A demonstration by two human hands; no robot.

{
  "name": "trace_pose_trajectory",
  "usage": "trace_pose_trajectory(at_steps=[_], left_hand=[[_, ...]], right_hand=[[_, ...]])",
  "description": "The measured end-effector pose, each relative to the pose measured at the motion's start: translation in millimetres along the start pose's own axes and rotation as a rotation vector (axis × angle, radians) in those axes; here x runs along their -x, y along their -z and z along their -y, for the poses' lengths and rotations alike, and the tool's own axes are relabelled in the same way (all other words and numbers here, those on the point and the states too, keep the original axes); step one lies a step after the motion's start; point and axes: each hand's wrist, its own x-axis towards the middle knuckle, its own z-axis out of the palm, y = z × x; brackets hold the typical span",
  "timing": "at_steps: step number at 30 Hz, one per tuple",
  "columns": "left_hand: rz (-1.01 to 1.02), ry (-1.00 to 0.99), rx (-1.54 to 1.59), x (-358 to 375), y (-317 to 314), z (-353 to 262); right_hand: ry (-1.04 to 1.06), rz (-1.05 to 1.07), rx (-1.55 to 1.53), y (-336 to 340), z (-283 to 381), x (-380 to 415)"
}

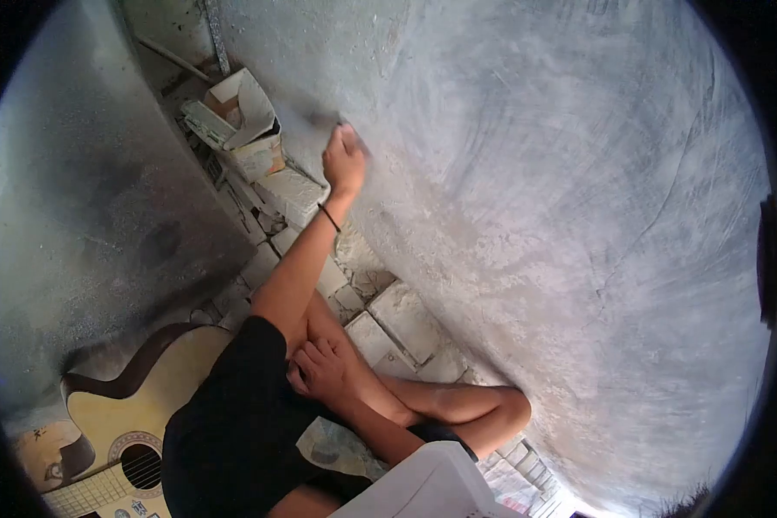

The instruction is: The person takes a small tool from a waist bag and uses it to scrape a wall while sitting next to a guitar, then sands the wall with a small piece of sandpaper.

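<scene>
My left hand (344,162), with a dark band at the wrist, reaches up against the grey wall (544,173). Its fingers are closed round something small and dark, blurred by motion, that I cannot make out. Lower down, my right hand (321,369) rests by my bare leg, fingers loosely bent and slightly apart, with no object showing in it. White dusty streaks and rough patches mark the wall beside the left hand. Below that arm lie pale, dusty blocks (406,319) along the foot of the wall.
An acoustic guitar (181,367) leans at the lower left. A box (255,160) with its flaps up stands among rubble in the corner. Another dark grey wall (104,198) rises on the left. Something white (432,488) covers part of the bottom edge.
</scene>
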Motion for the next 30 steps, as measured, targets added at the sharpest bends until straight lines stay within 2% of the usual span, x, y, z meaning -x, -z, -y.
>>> trace_pose_trajectory(at_steps=[1,2,4,10,13,17,20,22,24,26,28,30], left_hand=[[0.031,0.099,-0.064,-2.7,1.5,-1.3],[0.029,0.099,-0.058,6.3,-1.4,-4.9],[0.019,-0.084,0.016,27.0,-4.3,-13.4],[-0.041,-0.024,-0.007,6.0,-6.1,1.8],[-0.022,-0.128,-0.046,21.6,-4.4,-9.0],[-0.049,0.04,-0.069,-3.0,-4.6,14.0],[-0.025,-0.046,0.0,20.8,-10.6,2.8],[-0.043,-0.064,-0.045,10.6,-7.1,9.7],[-0.023,0.097,-0.06,-5.7,-4.0,19.7],[-0.062,0.055,-0.083,0.5,-6.8,14.1],[-0.044,-0.049,0.064,15.6,-8.2,1.6],[-0.087,-0.07,0.03,5.9,-8.9,19.7]], right_hand=[[-0.013,-0.005,-0.006,3.4,1.8,-0.4],[-0.01,-0.015,-0.008,6.3,-1.1,-3.7],[0.006,0.0,0.009,0.1,-8.2,-0.7],[-0.004,-0.054,0.007,-6.0,-6.1,6.1],[0.003,-0.04,0.013,-3.0,-3.6,-2.3],[-0.005,-0.076,-0.045,-2.7,-5.1,1.9],[0.001,-0.025,0.012,0.0,-1.4,-1.6],[0.003,-0.015,-0.007,-0.9,-2.7,-2.2],[0.003,-0.008,-0.014,1.6,-0.4,1.0],[-0.017,0.007,0.032,5.4,0.1,-2.7],[0.009,0.015,0.026,1.1,-5.4,-3.9],[0.009,0.042,0.013,-0.8,-2.1,3.7]])
